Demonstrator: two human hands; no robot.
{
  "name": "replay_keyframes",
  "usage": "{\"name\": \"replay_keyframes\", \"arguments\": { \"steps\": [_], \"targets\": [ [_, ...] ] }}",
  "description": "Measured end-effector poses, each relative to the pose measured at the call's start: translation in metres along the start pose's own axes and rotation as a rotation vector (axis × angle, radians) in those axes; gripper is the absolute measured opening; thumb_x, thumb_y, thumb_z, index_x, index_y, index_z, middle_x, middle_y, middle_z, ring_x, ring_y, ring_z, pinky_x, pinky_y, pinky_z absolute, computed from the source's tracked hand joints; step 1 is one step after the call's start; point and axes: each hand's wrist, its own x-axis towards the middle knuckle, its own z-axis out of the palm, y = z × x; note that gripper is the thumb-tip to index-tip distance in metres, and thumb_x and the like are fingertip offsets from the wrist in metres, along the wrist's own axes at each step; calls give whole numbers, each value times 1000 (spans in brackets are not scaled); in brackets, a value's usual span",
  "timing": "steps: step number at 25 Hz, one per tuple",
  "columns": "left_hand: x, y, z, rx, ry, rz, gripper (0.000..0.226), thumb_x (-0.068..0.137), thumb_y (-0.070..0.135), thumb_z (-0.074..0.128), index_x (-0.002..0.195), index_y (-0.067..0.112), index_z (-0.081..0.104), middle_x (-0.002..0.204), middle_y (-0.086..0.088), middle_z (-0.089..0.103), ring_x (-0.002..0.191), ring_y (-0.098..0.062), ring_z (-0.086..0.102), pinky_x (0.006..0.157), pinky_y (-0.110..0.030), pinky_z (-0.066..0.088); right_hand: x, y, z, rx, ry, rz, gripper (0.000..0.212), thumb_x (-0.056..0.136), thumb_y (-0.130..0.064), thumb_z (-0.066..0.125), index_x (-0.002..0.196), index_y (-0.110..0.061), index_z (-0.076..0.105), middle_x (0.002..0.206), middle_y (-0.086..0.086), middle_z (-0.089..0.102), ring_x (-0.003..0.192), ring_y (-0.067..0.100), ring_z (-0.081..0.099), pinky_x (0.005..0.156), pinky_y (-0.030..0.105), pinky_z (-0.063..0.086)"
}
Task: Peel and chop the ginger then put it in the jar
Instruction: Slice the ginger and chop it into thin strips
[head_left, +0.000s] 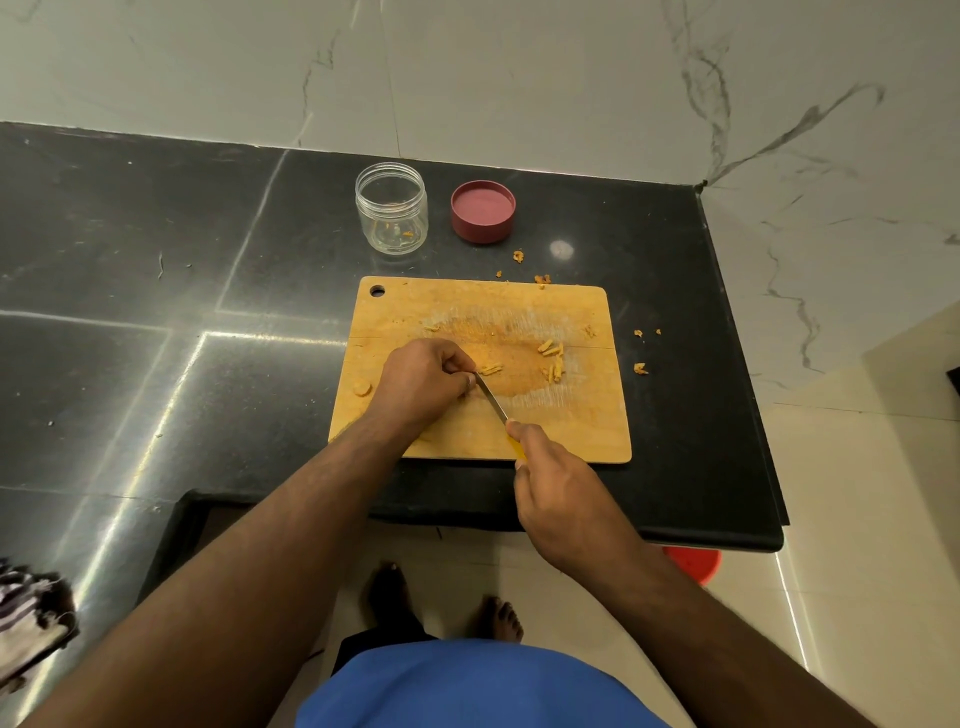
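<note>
Head view: ginger (470, 376) is pinned by left hand (423, 379) mid chopping board (582, 421) for steadiness; knife (493, 402) is gripped by right hand (550, 467) w/ blade alongside; jar (391, 208) waits uncapped beyond board for loading.

Home kitchen: granite counter (156, 249), chopping board (571, 415).

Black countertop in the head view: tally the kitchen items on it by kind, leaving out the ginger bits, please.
Clear plastic jar, open, upright: 1
Round maroon lid, lying beside the jar: 1
Rectangular wooden cutting board: 1
Yellow-handled steel knife, held by the right hand, blade on the board: 1
Total: 4
</note>
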Motion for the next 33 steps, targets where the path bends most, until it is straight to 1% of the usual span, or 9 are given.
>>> {"name": "replay_keyframes", "arguments": {
  "steps": [5, 10, 15, 17, 19, 22, 25, 29, 33],
  "targets": [
    [3, 6, -4, 26, -47, -24, 6, 87, 20, 74, 91, 24, 75, 87, 10, 68, 82, -7, 60, 59, -16, 39, -9, -1, -6, 34, -23, 45, 40, 104, -18, 40, 143, -26, 39, 88, -14, 51, 75, 4, 52, 60, 13, 38],
    [2, 5, -5, 17, -47, -14, 7, 88, 20, 73, 93, 25, 75, 91, 9, 69, 86, -7, 62, 63, -18, 44, -29, 7, -14, 31, 48, 93, 42, 103, -18, 39, 144, -25, 40, 110, -7, 60, 91, 7, 58, 70, 14, 42],
    [-1, 4, -21, -51, -50, -4, 22, 94, 9, 64, 108, 21, 75, 105, 11, 66, 99, -7, 59, 81, -22, 48, -27, 5, -22, 142, 98, 114, 40, 104, -20, 42, 143, -26, 42, 99, -17, 55, 82, -11, 53, 61, 8, 40],
    [-2, 2, -30, -97, -20, -23, 25, 95, 7, 60, 110, 21, 74, 108, 11, 65, 101, -6, 59, 85, -23, 50, -21, 0, -16, 133, 68, 56, 41, 105, -22, 41, 145, -29, 39, 112, -12, 58, 92, -5, 55, 69, 10, 43],
    [-4, -4, -37, -105, 18, -51, 23, 97, 10, 59, 112, 21, 73, 110, 11, 64, 103, -8, 59, 87, -29, 53, -15, -1, -5, 99, 32, 10, 41, 105, -24, 39, 145, -32, 36, 118, -9, 58, 92, 6, 57, 76, 23, 49],
    [-10, -15, -43, -62, 73, -79, 22, 97, 14, 59, 112, 22, 72, 109, 9, 64, 97, -10, 59, 75, -29, 54, -13, 3, 5, 70, 8, 9, 42, 105, -24, 37, 146, -33, 34, 115, -7, 58, 84, 12, 58, 74, 36, 51],
    [-15, -23, -44, -48, 88, -76, 21, 96, 15, 61, 112, 22, 73, 106, 8, 65, 95, -10, 59, 72, -27, 51, -18, 17, 1, 53, 148, 67, 43, 104, -18, 41, 146, -25, 39, 121, -3, 58, 88, 16, 61, 73, 26, 51],
    [-18, -22, -41, 2, 83, -63, 20, 96, 15, 62, 111, 22, 73, 101, 10, 65, 95, -8, 58, 76, -27, 50, -19, 19, -3, 77, 141, 107, 47, 102, -19, 37, 149, -22, 35, 136, 0, 53, 117, 17, 54, 93, 25, 43],
    [-18, -18, -40, 64, 40, -48, 23, 94, 12, 62, 112, 21, 73, 104, 7, 65, 95, -7, 57, 74, -23, 45, -10, 10, 6, 79, 117, -29, 43, 104, -17, 41, 146, -24, 39, 121, -2, 60, 92, 15, 61, 79, 34, 53]
  ]
}}
